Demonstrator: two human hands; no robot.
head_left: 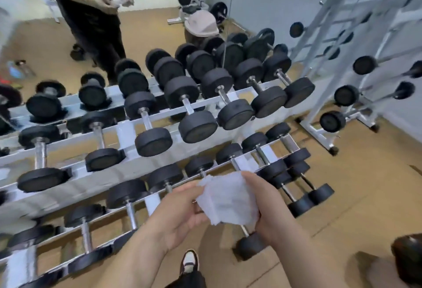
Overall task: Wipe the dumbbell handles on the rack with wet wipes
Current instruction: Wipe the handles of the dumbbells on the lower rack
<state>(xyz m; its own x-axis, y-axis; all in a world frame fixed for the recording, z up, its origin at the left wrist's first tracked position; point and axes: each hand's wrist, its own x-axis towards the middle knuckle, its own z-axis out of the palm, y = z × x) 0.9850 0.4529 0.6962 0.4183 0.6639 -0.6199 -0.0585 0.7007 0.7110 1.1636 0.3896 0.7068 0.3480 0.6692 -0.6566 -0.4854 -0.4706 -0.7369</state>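
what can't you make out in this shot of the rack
Head view:
1. Handle of one dumbbell: mostly hidden behind the wipe, which the left hand and right hand hold.
2. Rack, left end: cut off by the frame edge.
3. Lower-left dumbbells: motion-blurred.
4. Brown object, bottom right: cut off by the edge, blurred.

There was one wet wipe [228,198] and one dumbbell rack [125,130]. Its upper tier held perhaps seven dumbbells [197,125].

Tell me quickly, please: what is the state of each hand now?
Left hand: holds the left edge of the white crumpled wet wipe.
Right hand: fingers curled round the right side of the same wipe.
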